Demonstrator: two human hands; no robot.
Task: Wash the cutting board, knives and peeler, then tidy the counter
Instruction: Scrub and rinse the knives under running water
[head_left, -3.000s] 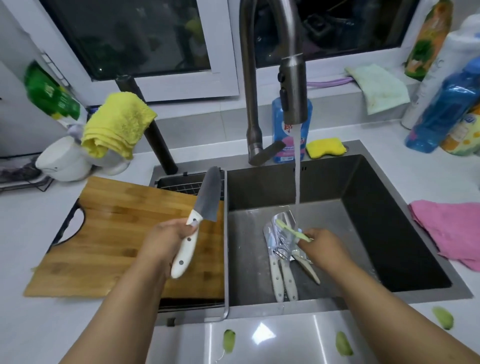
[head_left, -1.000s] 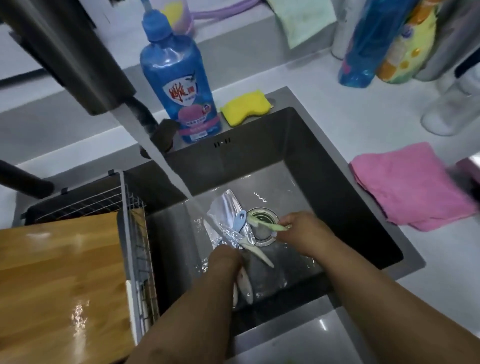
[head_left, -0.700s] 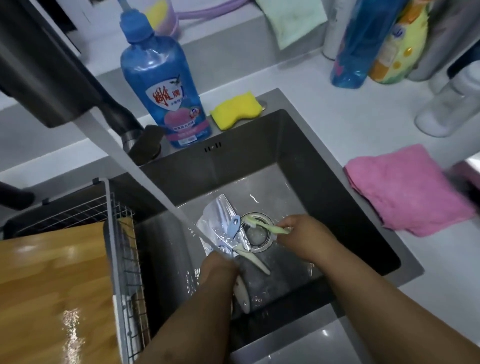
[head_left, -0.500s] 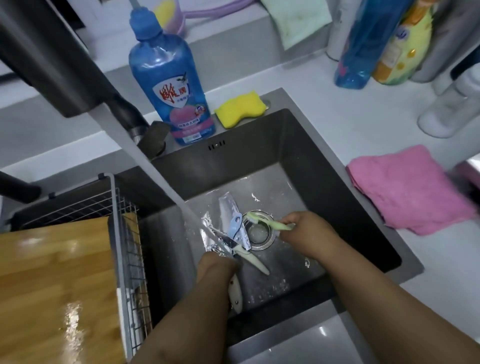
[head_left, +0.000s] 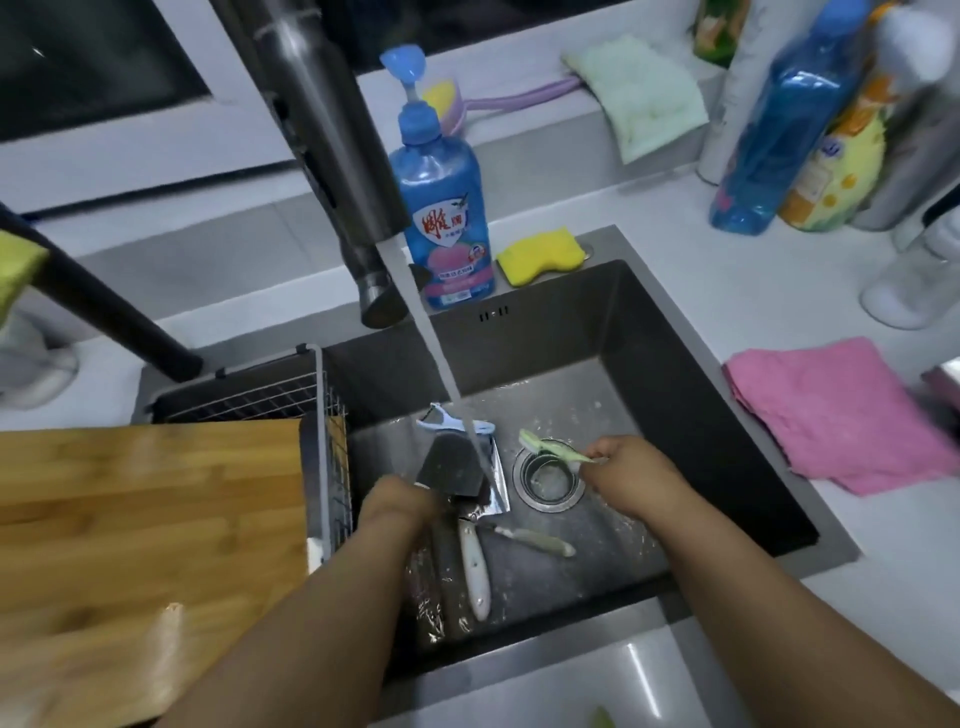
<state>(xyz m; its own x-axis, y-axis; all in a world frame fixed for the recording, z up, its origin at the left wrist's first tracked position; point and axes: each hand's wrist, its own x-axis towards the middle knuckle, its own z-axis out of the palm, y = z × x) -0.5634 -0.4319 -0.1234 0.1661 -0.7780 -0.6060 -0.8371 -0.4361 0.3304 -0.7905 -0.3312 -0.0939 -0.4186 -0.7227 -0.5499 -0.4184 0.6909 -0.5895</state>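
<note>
wet blades in the sink: hold by the handles only

landmark: the drain (head_left: 549, 480) in the sink (head_left: 675, 405) floor.

- left hand (head_left: 397, 506), left of the drain, is low over the broad dark-bladed knife (head_left: 453, 467). fingers curl down at the base of the blade, where the handle should be; the handle itself is hidden under the hand, so a full grip is likely but cannot be confirmed.
- right hand (head_left: 631, 475), just right of the drain, pinches one end of a thin pale green piece (head_left: 553, 449) that reaches out over the drain's far rim. it looks like a peel strip or a slim tool; cannot tell which.
- water stream (head_left: 447, 374) lands on the dark blade, left of the drain.
- peeler (head_left: 452, 422), light blue, lies beyond the blade, far-left of the drain.
- white-handled knife (head_left: 474, 561) and a small pale-handled knife (head_left: 535, 540) lie nearer than the drain, handles toward the person.
- cutting board (head_left: 145, 525), wooden, sits over the rack well left of the drain, surface shiny with water.

handling, as judged:
- knives: stiff, wet steel, slick handles. take them by the handle, edge turned away, one at a time; blades overlap, so lifting one may drag another.
- peeler: light, plastic; hold by the handle, away from the blade slot.
- board: heavy, rigid, slippery; needs both hands on opposite edges.
</note>
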